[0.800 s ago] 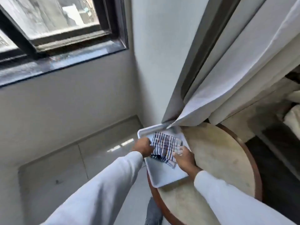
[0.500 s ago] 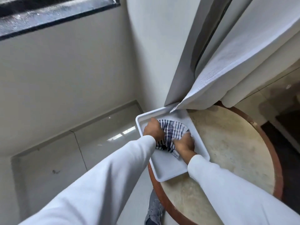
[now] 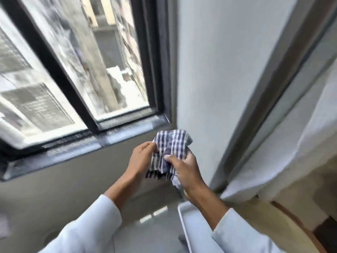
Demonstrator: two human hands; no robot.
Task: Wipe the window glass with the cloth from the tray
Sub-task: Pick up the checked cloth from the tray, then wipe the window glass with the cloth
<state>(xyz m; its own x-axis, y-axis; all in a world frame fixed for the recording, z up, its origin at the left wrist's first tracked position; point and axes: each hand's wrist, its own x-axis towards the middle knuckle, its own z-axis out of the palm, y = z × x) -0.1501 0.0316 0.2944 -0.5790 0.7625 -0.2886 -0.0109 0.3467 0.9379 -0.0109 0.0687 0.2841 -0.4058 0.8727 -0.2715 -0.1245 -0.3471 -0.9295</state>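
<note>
We grip the checked cloth (image 3: 171,152) with left hand (image 3: 141,159) and right hand (image 3: 184,168) (window glass (image 3: 113,66) at 11 o'clock); bunched, it may smear.

window glass (image 3: 113,66): motion-blurred; its top and left run out of the picture, so smears cannot be told from blur.
cloth (image 3: 169,152): bunched; its lower folds are covered by the right hand (image 3: 186,170).
left hand (image 3: 140,159): fingertips hidden behind the cloth.
tray (image 3: 184,221): only a left rim and corner show; the rest is behind the right sleeve and cut by the bottom edge.
worktop (image 3: 273,225): blurred, mostly cut off at right.
</note>
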